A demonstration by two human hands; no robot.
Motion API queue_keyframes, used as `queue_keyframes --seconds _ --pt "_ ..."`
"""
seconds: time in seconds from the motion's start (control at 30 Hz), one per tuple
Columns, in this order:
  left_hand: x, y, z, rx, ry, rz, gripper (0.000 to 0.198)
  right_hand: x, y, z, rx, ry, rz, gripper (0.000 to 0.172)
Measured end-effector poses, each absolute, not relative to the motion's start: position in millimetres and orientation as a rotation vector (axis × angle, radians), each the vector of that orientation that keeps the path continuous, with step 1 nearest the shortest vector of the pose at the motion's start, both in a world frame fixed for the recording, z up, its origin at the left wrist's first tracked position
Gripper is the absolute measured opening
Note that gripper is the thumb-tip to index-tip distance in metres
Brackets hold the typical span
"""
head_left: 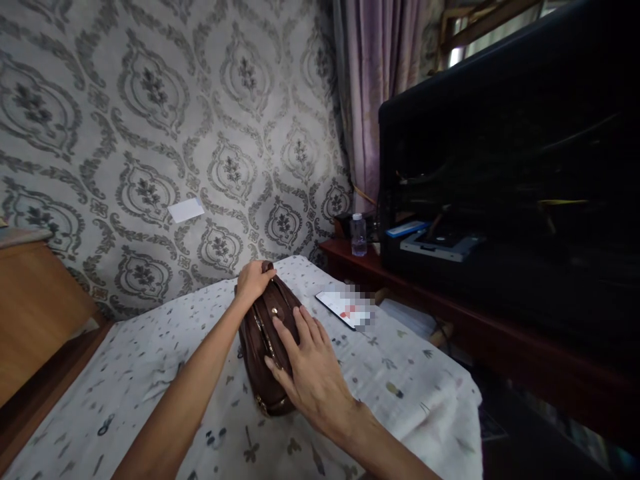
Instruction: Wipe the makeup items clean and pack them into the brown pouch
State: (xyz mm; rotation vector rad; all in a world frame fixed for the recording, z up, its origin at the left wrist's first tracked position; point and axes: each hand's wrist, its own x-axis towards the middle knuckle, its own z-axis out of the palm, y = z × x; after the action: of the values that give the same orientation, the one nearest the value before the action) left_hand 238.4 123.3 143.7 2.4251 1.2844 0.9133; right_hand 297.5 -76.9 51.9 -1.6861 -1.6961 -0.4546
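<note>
A brown leather bag (260, 360) with zippers and a small round metal stud lies on the patterned white cloth (200, 360). At its far end, my left hand (253, 280) is closed on it beside a short strap loop, its thumb over the top; most of its fingers are hidden. My right hand (313, 357) rests on the bag's top and right side, fingers spread and stretched out. A zipper pull hangs at the bag's near end. To the right of the bag, a phone (340, 308) lies face up with its screen lit, partly blurred out.
A big black screen (500, 167) stands on a dark red table (410, 283) at right, with a clear bottle (359, 237) beside it. Wallpaper (230, 167) covers the wall behind the cloth, and a wooden cabinet (40, 307) stands at left.
</note>
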Motion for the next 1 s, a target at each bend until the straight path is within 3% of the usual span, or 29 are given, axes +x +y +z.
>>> queue_keyframes --seconds 0.5,0.63,1.0 --pt "214.2 93.5 148.1 2.381 0.794 0.845 0.030 304.1 -78.2 65.5 -1.771 -1.776 -0.382 0.050" --pt "190.6 91.0 153.5 2.480 0.947 0.848 0.021 308.2 -84.9 75.8 -1.752 -1.821 -0.289 0.051" --pt "169.2 82.1 142.2 2.515 1.149 0.851 0.027 299.4 -79.0 103.7 -1.676 -2.025 -0.316 0.044"
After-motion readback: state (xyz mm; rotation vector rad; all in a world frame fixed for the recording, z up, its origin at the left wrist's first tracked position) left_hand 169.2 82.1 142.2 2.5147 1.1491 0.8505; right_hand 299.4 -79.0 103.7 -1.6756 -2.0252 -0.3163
